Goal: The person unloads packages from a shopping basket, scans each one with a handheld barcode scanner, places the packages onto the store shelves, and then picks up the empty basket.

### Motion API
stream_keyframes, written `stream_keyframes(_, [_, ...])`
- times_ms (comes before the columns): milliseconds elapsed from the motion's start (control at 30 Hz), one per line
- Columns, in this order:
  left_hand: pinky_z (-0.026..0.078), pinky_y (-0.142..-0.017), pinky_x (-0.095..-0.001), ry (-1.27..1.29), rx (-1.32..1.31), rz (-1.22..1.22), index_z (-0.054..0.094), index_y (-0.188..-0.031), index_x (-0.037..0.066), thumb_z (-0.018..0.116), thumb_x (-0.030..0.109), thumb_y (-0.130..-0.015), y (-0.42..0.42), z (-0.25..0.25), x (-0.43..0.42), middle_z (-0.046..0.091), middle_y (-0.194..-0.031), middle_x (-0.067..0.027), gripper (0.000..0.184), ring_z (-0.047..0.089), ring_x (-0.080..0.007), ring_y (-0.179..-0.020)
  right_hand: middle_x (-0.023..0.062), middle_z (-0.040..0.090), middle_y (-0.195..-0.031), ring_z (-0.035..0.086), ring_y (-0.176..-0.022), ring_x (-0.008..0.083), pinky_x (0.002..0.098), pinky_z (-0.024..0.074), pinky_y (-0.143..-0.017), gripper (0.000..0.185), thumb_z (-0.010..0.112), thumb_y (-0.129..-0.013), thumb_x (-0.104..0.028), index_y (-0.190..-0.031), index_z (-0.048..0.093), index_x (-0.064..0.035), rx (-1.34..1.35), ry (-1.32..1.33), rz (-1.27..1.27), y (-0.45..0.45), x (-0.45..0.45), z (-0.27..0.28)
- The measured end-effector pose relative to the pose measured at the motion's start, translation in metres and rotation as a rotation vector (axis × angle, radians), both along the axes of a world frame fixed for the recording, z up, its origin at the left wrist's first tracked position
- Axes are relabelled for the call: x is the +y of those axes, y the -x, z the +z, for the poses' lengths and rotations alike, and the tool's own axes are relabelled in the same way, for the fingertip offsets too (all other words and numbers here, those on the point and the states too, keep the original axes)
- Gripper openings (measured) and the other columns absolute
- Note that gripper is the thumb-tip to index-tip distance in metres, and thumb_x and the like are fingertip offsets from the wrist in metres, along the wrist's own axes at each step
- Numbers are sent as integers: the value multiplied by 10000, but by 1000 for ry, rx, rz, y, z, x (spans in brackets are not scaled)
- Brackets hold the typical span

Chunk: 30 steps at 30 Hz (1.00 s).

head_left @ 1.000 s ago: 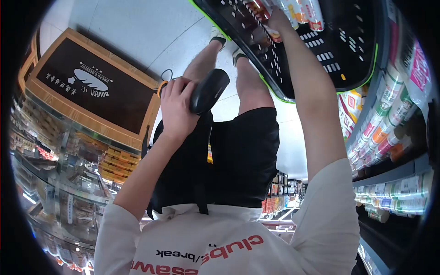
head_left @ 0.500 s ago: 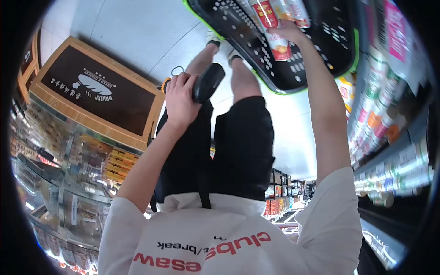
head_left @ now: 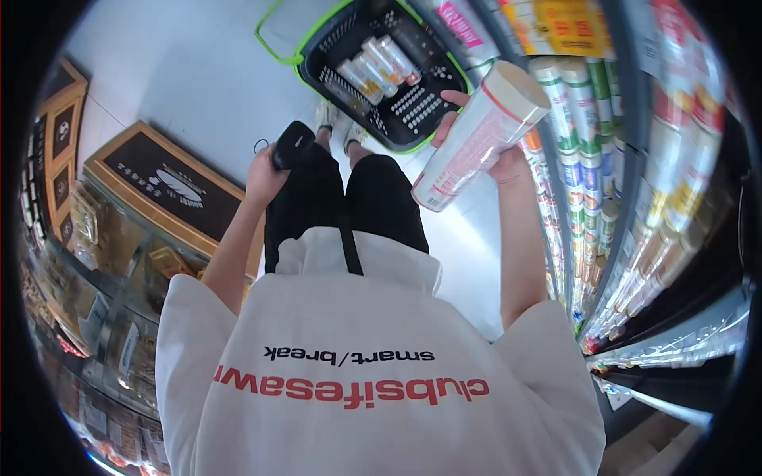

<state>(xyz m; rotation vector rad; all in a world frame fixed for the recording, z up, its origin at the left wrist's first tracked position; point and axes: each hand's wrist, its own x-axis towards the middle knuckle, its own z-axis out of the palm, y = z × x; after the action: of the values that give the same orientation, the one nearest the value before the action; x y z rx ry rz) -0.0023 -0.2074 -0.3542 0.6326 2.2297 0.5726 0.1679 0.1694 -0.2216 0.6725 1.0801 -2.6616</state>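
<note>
My left hand is closed around a black handheld device, out in front of my legs at the left. In my right hand is a large clear-and-white canister with red print and a pale lid; it tilts, lid end up and to the right. My fingers wrap round it from behind and are partly hidden. Beyond it, on the floor, stands a black basket with a green rim, holding several similar canisters side by side.
Shelves with rows of canisters and packets run down the right side, close to my right arm. At the left are a wood-framed bakery counter and glass display cases. A green basket handle sticks out left.
The right hand has come out of the basket with a canister, raised near the right shelves. The basket looks smaller and farther off, and the left hand with the device sits further left.
</note>
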Motion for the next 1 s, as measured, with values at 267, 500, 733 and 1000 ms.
stream_keyframes(267, [512, -769, -363, -145, -174, 70, 625, -1023, -30, 715, 113, -754, 31, 222, 25, 679, -819, -172, 318, 655, -232, -769, 195, 649, -1120, 660, -1024, 304, 431, 546, -886, 655, 706, -831, -402, -1300, 484, -2, 72, -73, -289, -7, -62, 95])
stream_keyframes(500, [496, -734, -289, -332, -463, 25, 679, -1069, -8, 754, 125, -815, 0, 341, 62, 708, -844, -49, 296, 590, -83, -760, 224, 611, -1193, 614, -1109, 337, 468, 498, -965, 602, 514, -974, -425, -1359, 404, 25, -92, -190, -755, 7, -75, 136])
stream_keyframes(733, [495, -708, -289, -530, -424, -18, 677, -1007, -11, 726, 122, -835, -19, 370, 86, 695, -794, -58, 223, 592, -81, -740, 226, 617, -1179, 608, -1120, 334, 456, 502, -963, 571, 559, -964, -370, -1346, 402, 25, 100, -447, -934, 10, -42, 192])
stream_keyframes(1000, [488, -735, -272, -558, -430, -68, 687, -1036, -14, 739, 78, -832, -21, 357, 100, 701, -852, -28, 229, 584, -71, -784, 218, 634, -1126, 638, -1063, 318, 443, 526, -927, 529, 586, -946, -325, -1306, 415, 23, 205, -498, -931, 23, -48, 226])
